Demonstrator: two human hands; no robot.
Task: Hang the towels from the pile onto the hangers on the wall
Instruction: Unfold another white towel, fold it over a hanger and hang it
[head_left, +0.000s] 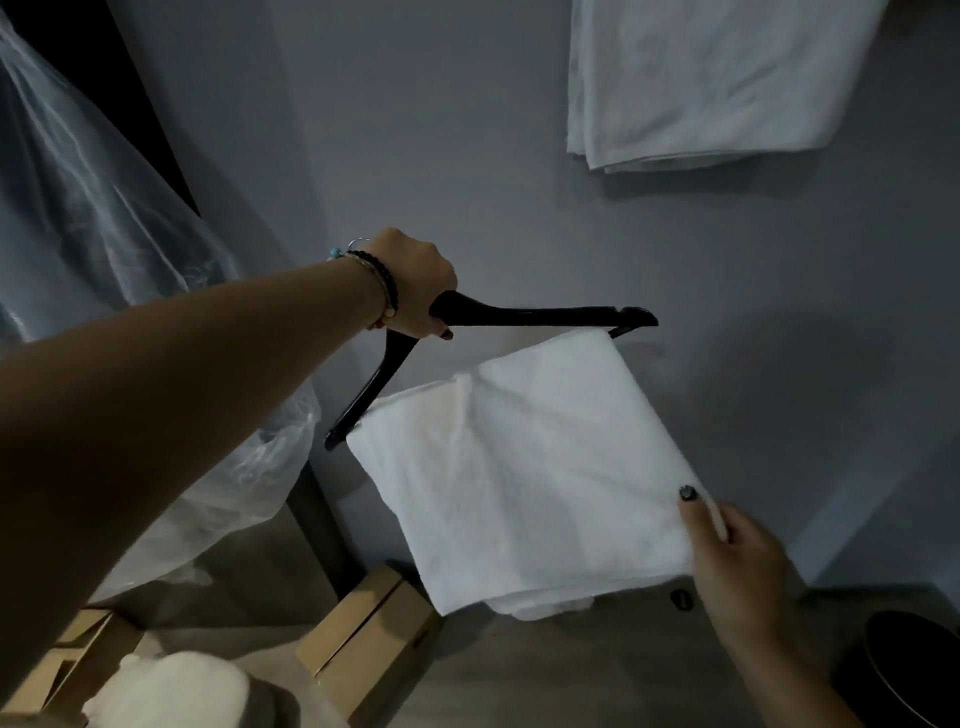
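At the far left, a clear plastic sheet (98, 218) hangs down along the wall and bunches near the floor. Below it, cardboard boxes (371, 642) lie on the floor, with a pale rounded object (176, 691) at the bottom edge; what it is cannot be told.

The left arm reaches forward from the left side, with beaded bracelets (382, 283) on the wrist. The left hand (415, 286) grips the neck of a black hanger (530, 316), fingers curled tightly round it at the junction of the two shoulders. The hanger is tilted: one shoulder runs down and to the left, the other extends to the right.

A folded white towel (519, 467) is draped over the bar of the hanger and hangs down in front of the grey wall (467, 156). Its lower edge is above the floor.

The right hand (737, 561) holds the lower right edge of the towel, thumb on the front face and the fingers curled behind the cloth.

At the upper right, a second white towel (711, 83) hangs against the wall, well apart from the first. At the lower right corner stands a dark round container (909, 670).
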